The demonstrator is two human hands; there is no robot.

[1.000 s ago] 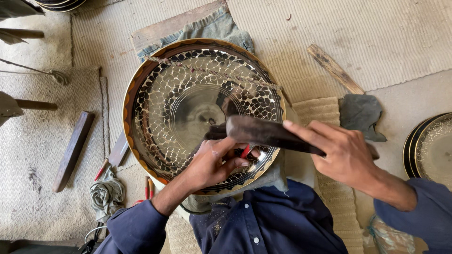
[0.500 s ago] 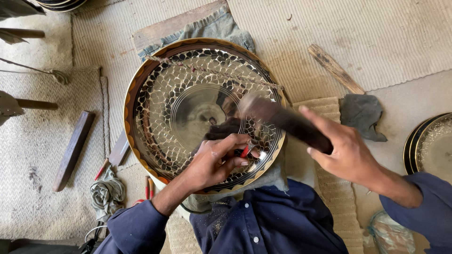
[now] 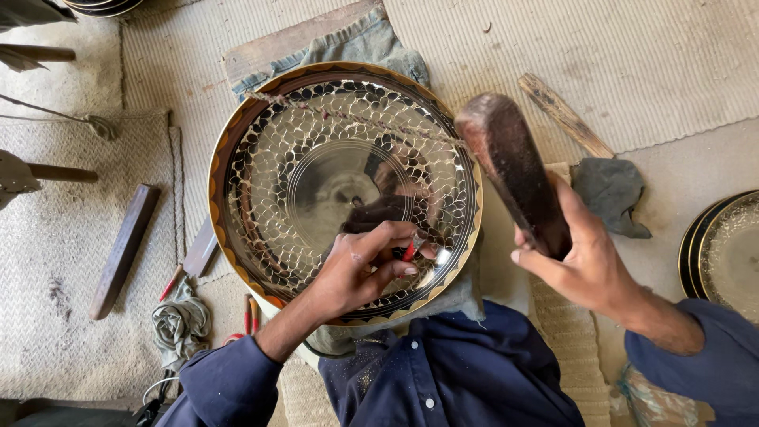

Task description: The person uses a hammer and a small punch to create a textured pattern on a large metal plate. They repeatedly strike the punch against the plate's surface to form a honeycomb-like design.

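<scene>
A large round metal plate [image 3: 261, 134] with a dark scale-like engraved pattern and a golden rim lies on a cloth in front of me. My left hand [image 3: 360, 269] rests on its lower part and pinches a small red-handled chisel [image 3: 409, 251] against the surface. My right hand [image 3: 581, 253] grips a dark wooden mallet [image 3: 510, 162], raised to the right of the plate's rim, its head pointing up and away. A thin twig or cord [image 3: 348, 119] lies across the plate's upper half.
A wooden slat [image 3: 122, 249] and a red-tipped tool [image 3: 190, 261] lie left of the plate. A grey rag [image 3: 180, 324] sits lower left. Another wooden stick [image 3: 565, 115] and dark cloth [image 3: 613, 194] lie at the right, and other plates [image 3: 723, 253] at the right edge.
My right hand has swung the mallet up and to the right, from lying over the chisel to raised beside the plate. My left hand has stayed on the chisel.
</scene>
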